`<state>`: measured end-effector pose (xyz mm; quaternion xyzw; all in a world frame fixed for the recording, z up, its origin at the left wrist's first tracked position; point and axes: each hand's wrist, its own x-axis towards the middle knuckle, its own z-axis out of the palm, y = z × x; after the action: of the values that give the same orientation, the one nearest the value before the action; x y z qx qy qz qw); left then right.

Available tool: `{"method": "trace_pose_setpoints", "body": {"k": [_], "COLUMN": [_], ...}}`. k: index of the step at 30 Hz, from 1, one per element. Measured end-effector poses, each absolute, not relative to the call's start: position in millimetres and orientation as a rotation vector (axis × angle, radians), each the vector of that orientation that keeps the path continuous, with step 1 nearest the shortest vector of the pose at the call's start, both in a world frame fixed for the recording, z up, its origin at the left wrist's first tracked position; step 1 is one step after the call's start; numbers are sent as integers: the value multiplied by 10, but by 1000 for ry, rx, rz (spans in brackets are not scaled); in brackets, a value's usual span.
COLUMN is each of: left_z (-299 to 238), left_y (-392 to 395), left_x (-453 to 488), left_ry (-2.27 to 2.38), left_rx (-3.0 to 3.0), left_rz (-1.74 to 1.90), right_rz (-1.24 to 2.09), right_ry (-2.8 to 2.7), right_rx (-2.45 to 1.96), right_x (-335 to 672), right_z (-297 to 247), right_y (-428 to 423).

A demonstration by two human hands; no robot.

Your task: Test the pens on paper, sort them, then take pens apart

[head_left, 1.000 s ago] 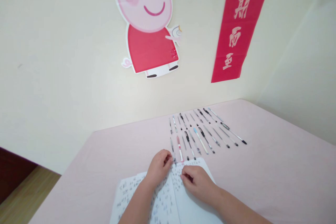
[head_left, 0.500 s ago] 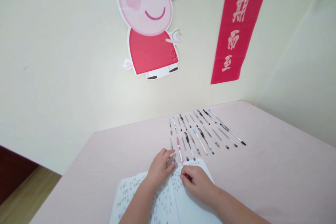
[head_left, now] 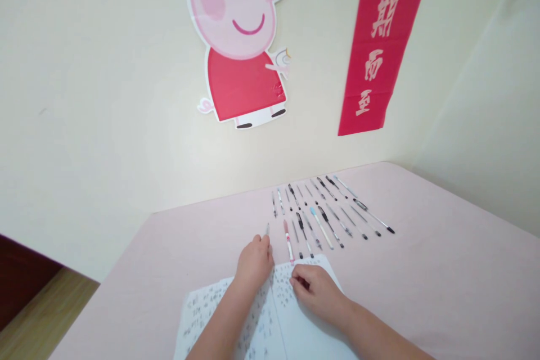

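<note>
My left hand is closed around a slim grey pen, whose upper end sticks out past the fingers; the rest is hidden. It sits at the left end of the front row of pens, just over the top edge of an open notebook. To its right lies a pink-and-white pen. My right hand rests on the notebook's right page in a loose fist, with no object visible in it. Handwriting covers the left page and the upper part of the right one.
Two slanted rows of pens lie beyond the notebook, among them a light-blue pen and a long black-capped pen. The pink table meets a wall carrying a cartoon pig cutout and a red banner.
My left hand has closed on the pen at the front row's left end and shifted it slightly left, away from the pink pen. My right hand has stayed in place.
</note>
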<state>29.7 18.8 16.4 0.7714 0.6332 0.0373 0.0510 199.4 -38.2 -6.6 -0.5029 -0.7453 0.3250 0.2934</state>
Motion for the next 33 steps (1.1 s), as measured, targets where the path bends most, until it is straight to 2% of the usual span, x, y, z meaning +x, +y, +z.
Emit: {"method": "trace_pose_setpoints", "body": {"k": [4,10,20,29,33], "left_z": [210,290,84,92,158], "left_y": [310,569,687,718,747], "left_x": [78,-369,-681,-703,-813], "left_ry": [1994,2025,1988,2045,2122], "left_rx": [2250,1820,1499,1537,1606], "left_rz": [147,495,749,774,681], "right_rz": [873,851,918,1164,1130], "right_ry": [-1974,-1982,-2020,-2161,-2106], "right_rx": [-1348,-1370,-1386,-1335,-1304], "right_x": [2001,2003,1861,1544,1602], "right_z": [-64,-66,77,149,133], "right_y": [-378,-387,-555,-677,-665]}}
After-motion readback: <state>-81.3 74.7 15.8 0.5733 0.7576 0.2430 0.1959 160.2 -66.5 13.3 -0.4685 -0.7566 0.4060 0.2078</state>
